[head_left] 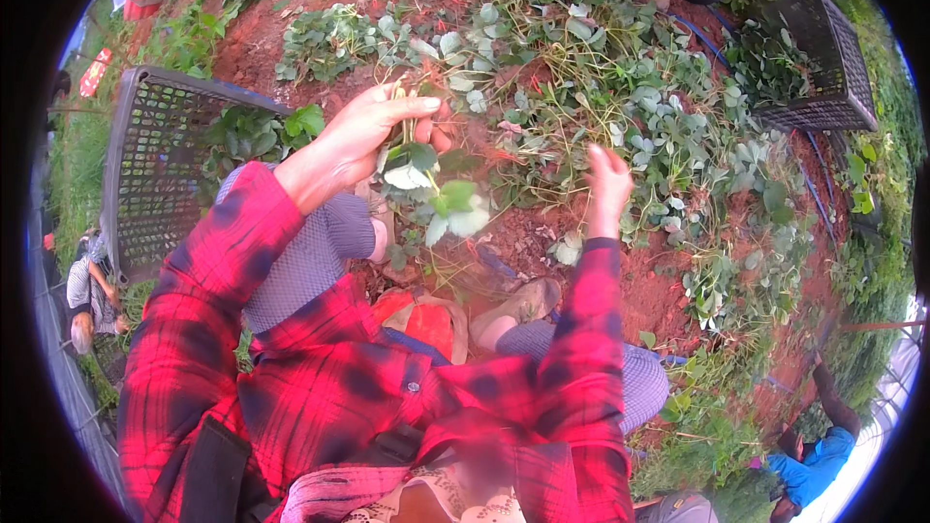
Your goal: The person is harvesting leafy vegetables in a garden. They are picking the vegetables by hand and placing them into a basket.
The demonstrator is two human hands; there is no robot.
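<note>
My left hand is closed around the stems of a leafy plant that looks like a strawberry seedling. Its green and pale-backed leaves hang below my fingers, and thin reddish roots show beyond them. To the right, my right hand is over the edge of a large spread of similar uprooted plants. Its fingers are curled together, and whatever they may hold is too small to make out. The two hands are well apart.
A black plastic crate with leafy plants stands at my left; another crate lies tipped at the far right, with plants at its mouth. A blue hose crosses the red soil. Other people are around the edges, one in blue.
</note>
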